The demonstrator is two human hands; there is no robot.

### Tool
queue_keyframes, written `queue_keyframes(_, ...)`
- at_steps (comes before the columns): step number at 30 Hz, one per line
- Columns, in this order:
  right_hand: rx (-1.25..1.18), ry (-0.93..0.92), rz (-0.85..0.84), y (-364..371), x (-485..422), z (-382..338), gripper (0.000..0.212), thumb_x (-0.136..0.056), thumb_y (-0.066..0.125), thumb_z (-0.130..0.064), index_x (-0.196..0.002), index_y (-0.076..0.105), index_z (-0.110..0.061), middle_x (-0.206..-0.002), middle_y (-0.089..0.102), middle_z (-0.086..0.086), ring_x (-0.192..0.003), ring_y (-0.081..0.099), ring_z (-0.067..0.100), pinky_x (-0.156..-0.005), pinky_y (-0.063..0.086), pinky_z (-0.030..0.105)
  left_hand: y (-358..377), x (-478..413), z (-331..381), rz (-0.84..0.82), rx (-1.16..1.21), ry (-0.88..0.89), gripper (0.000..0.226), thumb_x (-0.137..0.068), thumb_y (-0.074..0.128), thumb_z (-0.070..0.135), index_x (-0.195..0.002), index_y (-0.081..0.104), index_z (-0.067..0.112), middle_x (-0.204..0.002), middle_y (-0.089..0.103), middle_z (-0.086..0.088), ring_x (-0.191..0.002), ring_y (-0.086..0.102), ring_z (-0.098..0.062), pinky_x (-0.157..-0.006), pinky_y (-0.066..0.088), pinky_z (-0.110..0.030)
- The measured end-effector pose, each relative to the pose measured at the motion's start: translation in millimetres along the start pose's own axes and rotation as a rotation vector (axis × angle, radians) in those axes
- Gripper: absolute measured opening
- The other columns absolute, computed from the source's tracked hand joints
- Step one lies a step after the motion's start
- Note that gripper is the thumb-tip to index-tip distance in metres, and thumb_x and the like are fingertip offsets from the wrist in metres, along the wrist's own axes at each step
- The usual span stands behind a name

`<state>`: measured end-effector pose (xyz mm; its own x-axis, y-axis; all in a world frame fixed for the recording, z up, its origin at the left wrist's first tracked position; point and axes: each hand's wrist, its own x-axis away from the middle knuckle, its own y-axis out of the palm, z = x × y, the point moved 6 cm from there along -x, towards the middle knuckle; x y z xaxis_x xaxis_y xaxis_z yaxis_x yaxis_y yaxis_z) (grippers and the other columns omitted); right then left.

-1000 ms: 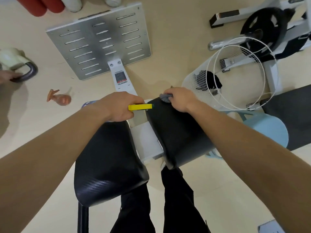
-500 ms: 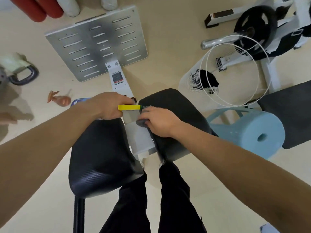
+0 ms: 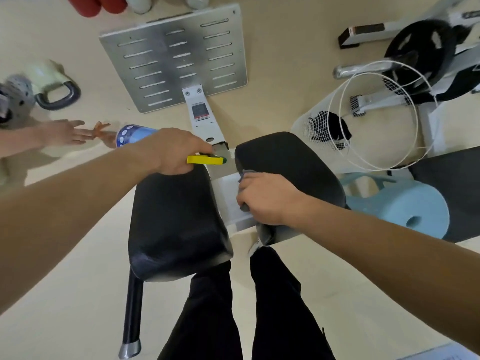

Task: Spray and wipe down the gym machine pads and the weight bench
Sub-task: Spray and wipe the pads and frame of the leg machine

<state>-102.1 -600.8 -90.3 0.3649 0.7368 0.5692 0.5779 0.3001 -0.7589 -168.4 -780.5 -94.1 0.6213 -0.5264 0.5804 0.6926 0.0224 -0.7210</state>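
Note:
Two black machine pads stand in front of me, the left pad (image 3: 176, 219) and the right pad (image 3: 293, 162), with a white frame (image 3: 226, 193) between them. My left hand (image 3: 171, 152) grips a spray bottle (image 3: 135, 133) with a blue label and a yellow trigger head (image 3: 205, 160), held over the far end of the left pad. My right hand (image 3: 265, 196) holds a grey cloth (image 3: 245, 175) against the inner edge of the right pad; most of the cloth is hidden under the hand.
A metal footplate (image 3: 176, 55) lies ahead on the floor. A white wire basket (image 3: 368, 120) and a light blue stool (image 3: 410, 206) stand to the right, beside a black bench pad (image 3: 457, 183). Another person's hand (image 3: 65, 132) reaches toward a small orange object near a kettlebell (image 3: 52, 87) at left.
My right hand drew the cloth from the far end of the right pad back along its inner edge toward me. Another person's hand came in from the left.

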Motion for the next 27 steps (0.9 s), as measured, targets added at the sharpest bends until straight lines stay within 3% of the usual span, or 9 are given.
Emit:
queue_keyframes(5, -0.242, 0.155, -0.036, -38, 53, -5, 0.022, -0.089, 0.055, -0.027, -0.100, 0.073, -0.030, -0.104, 0.062, -0.008, -0.093, 0.058, 0.016, -0.082, 0.052, 0.034, 5, 4, 33, 0.054, 0.027, 0.142, 0.033, -0.085, 0.068, 0.017, -0.116, 0.063, 0.028, -0.102, 0.069, 0.001, -0.089, 0.065, -0.027, -0.079, 0.054, -0.042)
queue_keyframes(10, -0.543, 0.574, 0.317, -58, 123, 42, 0.021, -0.082, 0.058, -0.016, -0.086, 0.071, -0.030, -0.096, 0.064, -0.013, -0.088, 0.060, 0.008, -0.081, 0.051, 0.032, 7, 4, 65, 0.128, -0.009, 0.304, 0.033, -0.083, 0.065, 0.012, -0.115, 0.065, 0.022, -0.099, 0.067, -0.001, -0.086, 0.062, -0.025, -0.069, 0.043, -0.034)
queue_keyframes(13, -0.660, 0.725, 0.389, -59, 149, 54, 0.022, -0.083, 0.061, -0.012, -0.092, 0.074, -0.027, -0.093, 0.068, -0.010, -0.087, 0.060, 0.008, -0.077, 0.048, 0.025, 10, 6, 73, 0.145, -0.048, 0.351, 0.028, -0.081, 0.067, 0.011, -0.107, 0.064, 0.021, -0.097, 0.065, -0.001, -0.087, 0.058, -0.022, -0.070, 0.033, -0.030)
queue_keyframes(17, -0.745, 0.764, 0.402, -53, 152, 55, 0.027, -0.085, 0.059, -0.011, -0.096, 0.075, -0.029, -0.089, 0.069, -0.009, -0.085, 0.061, 0.008, -0.073, 0.049, 0.023, 14, 5, 70, 0.081, -0.099, 0.300, 0.019, -0.083, 0.063, 0.015, -0.101, 0.060, 0.022, -0.096, 0.058, 0.002, -0.085, 0.050, -0.016, -0.070, 0.040, -0.031)
queue_keyframes(20, -0.705, 0.762, 0.396, -54, 138, 53, 0.027, -0.085, 0.060, -0.012, -0.096, 0.072, -0.033, -0.089, 0.067, -0.011, -0.081, 0.058, 0.001, -0.067, 0.039, 0.003, 12, 5, 59, 0.077, -0.095, 0.245, 0.024, -0.084, 0.063, 0.014, -0.106, 0.058, 0.022, -0.097, 0.057, 0.001, -0.088, 0.057, -0.021, -0.071, 0.050, -0.039)
queue_keyframes(22, -0.705, 0.757, 0.400, -54, 126, 54, 0.027, -0.085, 0.059, -0.013, -0.097, 0.072, -0.033, -0.089, 0.066, -0.013, -0.080, 0.055, -0.003, -0.063, 0.034, 0.000, 13, 5, 51, 0.072, -0.122, 0.218, 0.030, -0.086, 0.064, 0.016, -0.114, 0.057, 0.023, -0.102, 0.059, 0.000, -0.089, 0.058, -0.021, -0.073, 0.052, -0.040)
queue_keyframes(24, -0.735, 0.731, 0.401, -53, 112, 56, 0.027, -0.086, 0.059, -0.014, -0.100, 0.072, -0.033, -0.092, 0.066, -0.014, -0.084, 0.057, 0.001, -0.066, 0.036, 0.003, 15, 2, 42, 0.074, -0.170, 0.189, 0.035, -0.085, 0.066, 0.018, -0.118, 0.056, 0.024, -0.104, 0.061, 0.001, -0.089, 0.059, -0.022, -0.072, 0.050, -0.038)
queue_keyframes(27, -0.748, 0.674, 0.441, -54, 90, 60, 0.032, -0.087, 0.058, -0.016, -0.111, 0.070, -0.033, -0.105, 0.067, -0.011, -0.096, 0.058, 0.005, -0.083, 0.044, 0.018, 18, -2, 30, 0.057, -0.179, 0.130, 0.034, -0.085, 0.066, 0.020, -0.117, 0.057, 0.025, -0.102, 0.061, 0.002, -0.090, 0.058, -0.021, -0.069, 0.045, -0.035)
